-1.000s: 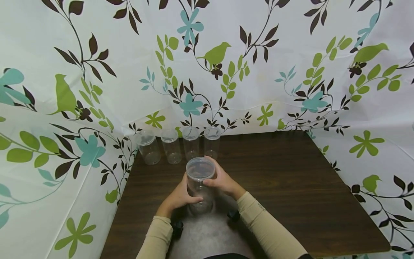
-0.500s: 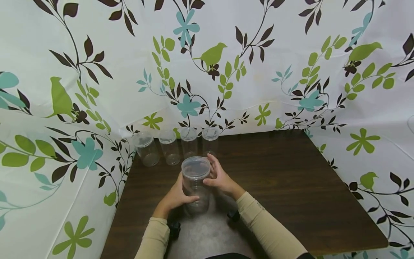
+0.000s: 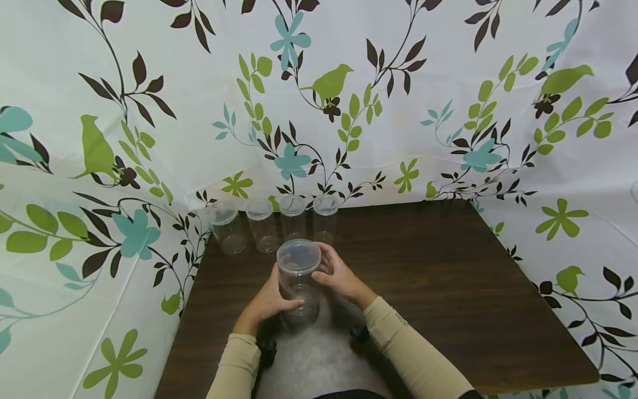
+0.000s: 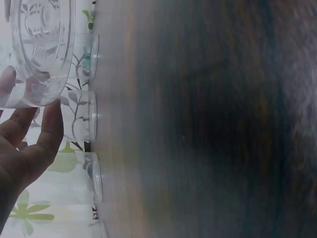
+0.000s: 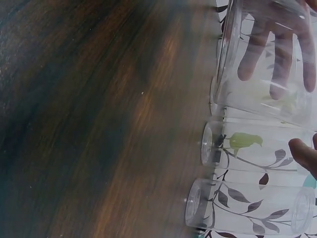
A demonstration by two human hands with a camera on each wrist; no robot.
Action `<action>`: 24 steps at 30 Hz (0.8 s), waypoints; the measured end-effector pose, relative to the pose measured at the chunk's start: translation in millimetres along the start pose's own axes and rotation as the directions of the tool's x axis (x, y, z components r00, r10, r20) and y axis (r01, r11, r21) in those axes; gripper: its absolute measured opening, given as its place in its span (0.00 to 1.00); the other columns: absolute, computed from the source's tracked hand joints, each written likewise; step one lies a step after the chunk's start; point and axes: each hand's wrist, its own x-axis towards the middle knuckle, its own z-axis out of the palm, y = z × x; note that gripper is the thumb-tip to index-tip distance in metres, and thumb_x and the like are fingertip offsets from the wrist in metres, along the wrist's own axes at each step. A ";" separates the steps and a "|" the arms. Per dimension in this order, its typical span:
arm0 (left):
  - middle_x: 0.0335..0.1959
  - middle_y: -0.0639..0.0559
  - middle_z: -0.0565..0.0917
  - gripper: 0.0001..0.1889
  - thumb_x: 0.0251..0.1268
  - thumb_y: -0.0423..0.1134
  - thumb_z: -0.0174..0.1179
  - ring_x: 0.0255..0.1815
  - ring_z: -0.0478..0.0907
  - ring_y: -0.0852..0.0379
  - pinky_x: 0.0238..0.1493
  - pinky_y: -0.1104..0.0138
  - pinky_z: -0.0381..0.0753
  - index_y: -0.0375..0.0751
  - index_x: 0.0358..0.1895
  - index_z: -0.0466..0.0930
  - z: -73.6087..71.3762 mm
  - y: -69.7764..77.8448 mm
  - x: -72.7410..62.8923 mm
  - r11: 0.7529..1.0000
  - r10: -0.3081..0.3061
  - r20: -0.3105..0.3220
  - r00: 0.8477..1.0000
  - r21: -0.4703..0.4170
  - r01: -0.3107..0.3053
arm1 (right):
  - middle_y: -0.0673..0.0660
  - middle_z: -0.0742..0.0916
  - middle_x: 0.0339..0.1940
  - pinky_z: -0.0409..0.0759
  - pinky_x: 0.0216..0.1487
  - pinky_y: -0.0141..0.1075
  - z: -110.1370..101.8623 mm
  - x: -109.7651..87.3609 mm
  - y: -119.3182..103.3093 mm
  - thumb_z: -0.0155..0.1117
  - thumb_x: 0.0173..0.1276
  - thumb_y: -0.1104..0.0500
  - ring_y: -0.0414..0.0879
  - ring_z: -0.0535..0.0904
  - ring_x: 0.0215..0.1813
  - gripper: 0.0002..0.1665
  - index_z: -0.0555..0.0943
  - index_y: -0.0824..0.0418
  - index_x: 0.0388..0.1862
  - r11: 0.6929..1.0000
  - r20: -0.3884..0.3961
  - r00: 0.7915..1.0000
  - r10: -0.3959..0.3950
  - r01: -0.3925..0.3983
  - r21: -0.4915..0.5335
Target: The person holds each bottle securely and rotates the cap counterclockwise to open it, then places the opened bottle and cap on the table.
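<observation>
A large clear plastic jar stands upright in front of me, with a translucent lid on top. My left hand grips its left side, the thumb across the near wall and the fingers behind. In the left wrist view the base of the jar shows raised above the table. Beside the jar's upper right is my right hand, fingers loosely bent close to the lid's rim. Its thumb appears apart from the jar wall in the right wrist view. Through the clear wall the left fingers are visible.
Several clear lidded jars stand in a row at the back left of the dark wooden table. Behind and beside it hangs a white sheet with birds and leaves. A mottled grey surface lies at the near middle.
The jar and the left hand have shifted slightly left. The right hand's fingers have loosened from around the jar and now sit at its side. The jars behind are unmoved.
</observation>
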 end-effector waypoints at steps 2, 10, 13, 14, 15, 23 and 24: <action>0.76 0.37 0.60 0.64 0.44 0.37 0.83 0.75 0.59 0.41 0.73 0.43 0.57 0.42 0.79 0.42 2.1 0.6 1.2 1.000 0.016 0.018 1.000 0.004 -0.016 | 0.68 0.62 0.78 0.73 0.66 0.38 -0.2 1.4 -0.7 0.72 0.66 0.41 0.59 0.64 0.75 0.60 0.49 0.65 0.81 1.000 0.013 1.000 0.008 -0.008 -0.005; 0.76 0.36 0.60 0.63 0.45 0.38 0.82 0.76 0.58 0.40 0.74 0.43 0.54 0.41 0.79 0.43 8.1 4.5 2.8 0.998 0.053 0.077 0.996 -0.018 -0.052 | 0.68 0.65 0.77 0.69 0.68 0.46 -4.5 4.4 1.2 0.76 0.54 0.30 0.63 0.64 0.74 0.73 0.48 0.64 0.83 0.998 -0.008 1.000 0.021 -0.021 -0.057; 0.76 0.35 0.59 0.63 0.44 0.37 0.82 0.77 0.57 0.39 0.74 0.43 0.54 0.41 0.79 0.42 8.2 5.7 2.6 0.998 0.057 0.065 0.996 -0.012 -0.057 | 0.69 0.62 0.78 0.70 0.68 0.44 -4.3 4.1 1.8 0.74 0.51 0.26 0.63 0.63 0.74 0.78 0.42 0.62 0.84 0.997 -0.013 0.999 0.032 -0.032 -0.067; 0.77 0.35 0.59 0.64 0.44 0.38 0.82 0.77 0.57 0.39 0.75 0.43 0.53 0.41 0.79 0.41 7.9 5.8 2.5 0.999 0.054 0.061 0.997 -0.008 -0.054 | 0.69 0.62 0.78 0.70 0.68 0.44 -3.9 3.9 2.2 0.73 0.51 0.26 0.63 0.64 0.74 0.79 0.40 0.61 0.84 0.997 -0.012 0.999 0.035 -0.036 -0.063; 0.77 0.35 0.58 0.65 0.44 0.38 0.83 0.77 0.56 0.40 0.75 0.43 0.54 0.41 0.80 0.41 7.5 5.9 2.4 0.999 0.050 0.055 0.997 0.000 -0.050 | 0.70 0.61 0.79 0.70 0.68 0.44 -3.3 3.7 2.1 0.73 0.51 0.25 0.63 0.63 0.75 0.80 0.38 0.60 0.84 0.998 -0.010 0.999 0.037 -0.038 -0.059; 0.76 0.33 0.60 0.66 0.41 0.37 0.83 0.75 0.60 0.38 0.73 0.44 0.57 0.40 0.80 0.41 1.5 4.9 -0.4 1.000 0.013 -0.025 1.000 0.018 -0.013 | 0.68 0.53 0.82 0.57 0.76 0.56 2.1 -0.1 -1.8 0.72 0.57 0.30 0.62 0.52 0.81 0.75 0.38 0.63 0.83 0.999 0.001 1.000 0.023 -0.023 -0.035; 0.75 0.33 0.61 0.65 0.41 0.37 0.83 0.75 0.60 0.38 0.73 0.43 0.58 0.40 0.79 0.42 0.4 4.6 -1.1 1.000 0.010 -0.034 0.999 0.018 -0.010 | 0.68 0.54 0.82 0.57 0.76 0.56 2.5 -1.1 -2.4 0.72 0.59 0.31 0.62 0.53 0.81 0.73 0.40 0.64 0.83 0.999 -0.005 1.000 0.021 -0.021 -0.039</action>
